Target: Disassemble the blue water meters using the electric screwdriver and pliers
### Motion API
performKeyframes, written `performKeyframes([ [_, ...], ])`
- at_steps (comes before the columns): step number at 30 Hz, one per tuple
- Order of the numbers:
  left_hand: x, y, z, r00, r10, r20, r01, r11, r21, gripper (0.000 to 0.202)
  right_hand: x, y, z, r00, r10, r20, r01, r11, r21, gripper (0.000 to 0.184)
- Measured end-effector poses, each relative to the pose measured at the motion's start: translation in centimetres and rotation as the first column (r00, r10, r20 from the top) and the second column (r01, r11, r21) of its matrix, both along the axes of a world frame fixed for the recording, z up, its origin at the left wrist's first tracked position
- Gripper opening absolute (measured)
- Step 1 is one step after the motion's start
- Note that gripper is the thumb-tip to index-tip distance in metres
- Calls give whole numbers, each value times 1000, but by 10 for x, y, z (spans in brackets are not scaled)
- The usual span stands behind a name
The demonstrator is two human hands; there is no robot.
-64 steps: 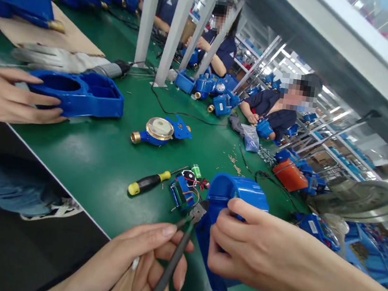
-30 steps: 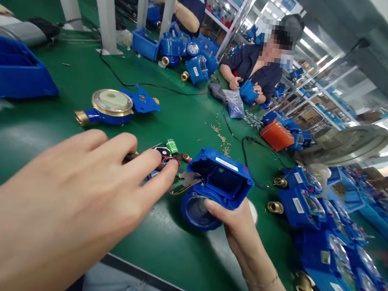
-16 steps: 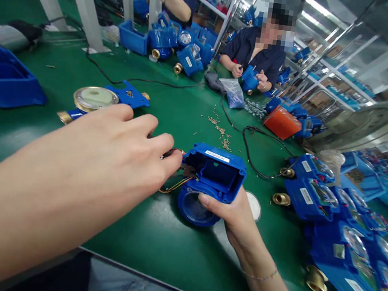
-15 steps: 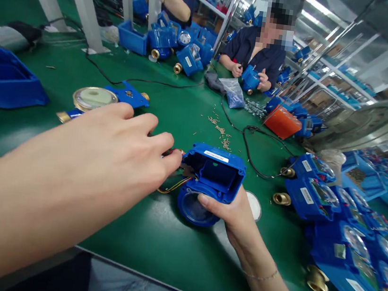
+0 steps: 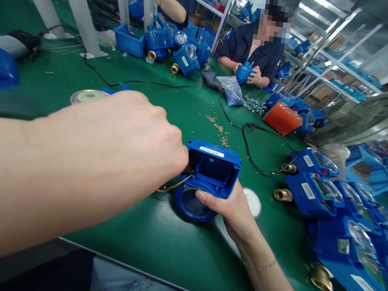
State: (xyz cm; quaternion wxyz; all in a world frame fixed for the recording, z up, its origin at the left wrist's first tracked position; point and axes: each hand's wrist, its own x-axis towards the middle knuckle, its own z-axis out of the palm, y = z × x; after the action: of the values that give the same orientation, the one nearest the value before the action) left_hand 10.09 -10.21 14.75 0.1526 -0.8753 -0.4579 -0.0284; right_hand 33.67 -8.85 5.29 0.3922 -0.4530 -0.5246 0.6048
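Note:
A blue plastic water meter housing (image 5: 216,171), with an open box-shaped compartment and a round clear window below it, is tilted towards me over the table. My right hand (image 5: 233,212) grips its right side, with the thumb over the round window. My left hand (image 5: 134,133) is closed at the compartment's left edge. Its fingertips are hidden behind its own back, so what they pinch cannot be made out. Thin yellow and dark wires (image 5: 176,184) run out from the housing's left side under that hand. A white disc (image 5: 251,202) lies behind my right hand.
Small screws (image 5: 219,128) are scattered beyond the housing. Assembled blue meters (image 5: 316,192) with brass fittings crowd the right side. A black cable (image 5: 247,145), an orange box (image 5: 283,118) and a plastic bag (image 5: 231,91) lie farther back. A co-worker (image 5: 253,48) sits opposite, holding a blue meter.
My left hand has moved slightly right and turned, its fingers now hidden against the housing's left edge. The red wires seen by its fingertips are now covered. My right hand keeps its grip.

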Motion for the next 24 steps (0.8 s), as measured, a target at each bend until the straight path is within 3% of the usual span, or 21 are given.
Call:
performKeyframes([
  [3, 10, -1, 7, 981, 24, -195, -34, 998, -47, 28, 3, 2, -3, 1000, 17, -7, -17, 1000, 6, 77],
  [7, 16, -5, 9, 979, 41, -202, -48, 998, -34, 27, 4, 4, -6, 997, 64, -42, -64, 998, -10, 80],
  [13, 13, -1, 12, 964, 35, -265, -85, 980, -180, 31, 4, 6, -6, 996, 68, -52, -68, 998, 0, 80],
  [21, 5, 9, 25, 956, -79, -282, 21, 979, -203, 35, 10, 13, -2, 980, 191, -46, -191, 982, 4, 85],
  [24, 4, 9, 23, 937, -125, -328, 78, 985, -153, 32, 11, 15, -2, 980, 193, -47, -194, 981, -9, 83],
])
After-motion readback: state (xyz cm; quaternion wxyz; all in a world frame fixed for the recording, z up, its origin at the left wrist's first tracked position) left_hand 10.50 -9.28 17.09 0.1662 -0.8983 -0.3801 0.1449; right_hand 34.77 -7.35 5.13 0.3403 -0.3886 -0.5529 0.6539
